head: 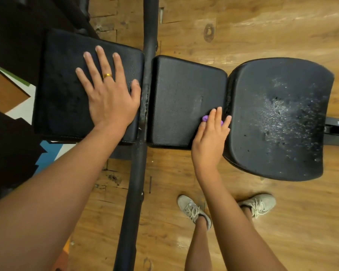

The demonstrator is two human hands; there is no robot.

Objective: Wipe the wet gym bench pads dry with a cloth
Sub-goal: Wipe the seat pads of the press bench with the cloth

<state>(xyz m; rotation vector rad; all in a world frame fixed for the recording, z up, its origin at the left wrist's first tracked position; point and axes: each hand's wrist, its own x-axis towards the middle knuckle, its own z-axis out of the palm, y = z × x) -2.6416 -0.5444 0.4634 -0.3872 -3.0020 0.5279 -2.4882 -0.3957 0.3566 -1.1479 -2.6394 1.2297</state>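
Padding in black textured vinyl runs across your view in three pieces. The biggest, the curved seat pad (278, 118) on the right, carries a broad patch of glistening droplets over its middle and right side. The left pad (63, 90) shows scattered darker wet spots, though its far end sinks into shadow. The middle pad (180, 98) looks mostly matte, with a faint streak near its right side. A black steel bar (139, 182) crosses under the gap between the left and middle pads and is cut off at the top and bottom of the view.

Your left hand (110, 90) lies flat on the left pad, fingers straight and spread, a gold ring (107, 76) on one of them. Your right hand (209, 141) presses the purple cloth (205, 118) against the middle pad's right edge, just beside the seat pad. Its fingers are extended over the cloth, which is almost wholly hidden beneath them; only small purple bits show.
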